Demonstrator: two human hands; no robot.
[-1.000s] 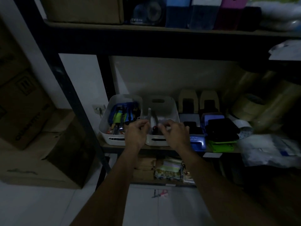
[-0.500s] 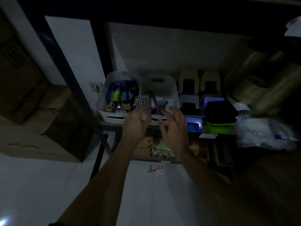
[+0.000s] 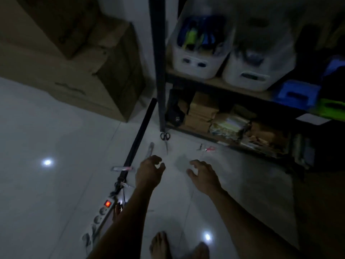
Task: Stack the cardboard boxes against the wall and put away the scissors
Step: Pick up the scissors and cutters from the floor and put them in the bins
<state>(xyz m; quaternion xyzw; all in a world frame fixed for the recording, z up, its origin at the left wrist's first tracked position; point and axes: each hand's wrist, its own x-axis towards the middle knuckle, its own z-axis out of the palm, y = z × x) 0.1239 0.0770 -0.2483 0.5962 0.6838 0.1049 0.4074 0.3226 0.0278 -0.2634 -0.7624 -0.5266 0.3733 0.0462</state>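
Black-handled scissors [image 3: 165,141] lie on the white floor at the foot of the shelf post, blades pointing toward me. Smaller red-handled scissors [image 3: 208,148] lie further right, near the bottom shelf. A clear-handled cutter [image 3: 150,148] lies just left of the black scissors. My left hand [image 3: 149,171] hovers over the floor just below them, fingers curled apart and holding nothing. My right hand [image 3: 202,173] hangs beside it, also open. Stacked cardboard boxes [image 3: 78,58] stand against the wall at upper left.
Two white bins [image 3: 196,62] of tools sit on the shelf above, with blue and green trays [image 3: 296,94] to their right. A black bar [image 3: 141,135] and a power strip [image 3: 101,219] with a lit red switch lie on the floor left of my arm. My bare feet [image 3: 162,245] show below.
My view has dropped from the shelf bins to the floor. Both hands left the white bin and came down over the floor near the scissors, holding nothing.
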